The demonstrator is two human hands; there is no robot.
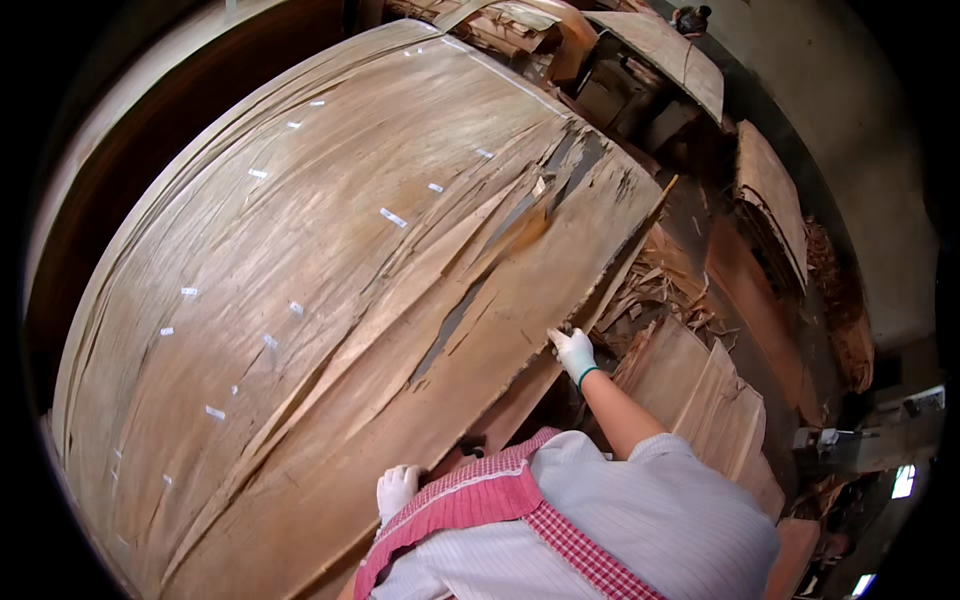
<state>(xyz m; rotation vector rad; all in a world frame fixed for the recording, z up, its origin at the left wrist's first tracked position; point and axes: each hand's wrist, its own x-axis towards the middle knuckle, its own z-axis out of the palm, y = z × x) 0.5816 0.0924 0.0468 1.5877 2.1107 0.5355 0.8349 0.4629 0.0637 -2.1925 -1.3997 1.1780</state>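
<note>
A broad sheet of wood veneer (330, 250) lies before me, with long splits, ragged gaps and small pieces of pale tape on it. My right hand (573, 355), in a white glove with a green cuff, is closed at the sheet's ragged near edge, fingers gripping the rim. Farther left along that edge, close to my body, rests my left hand (398, 490), also white-gloved. Its fingers look bent down on the veneer; their tips are hidden, so I cannot tell whether they grip it.
Broken veneer scraps (655, 285) lie to the right, beside stacked torn sheets (690, 400). Further veneer pieces (770, 195) stand at the far right. A person (690, 20) is in the distance at the top. A curved wooden edge (90, 150) runs along the far left.
</note>
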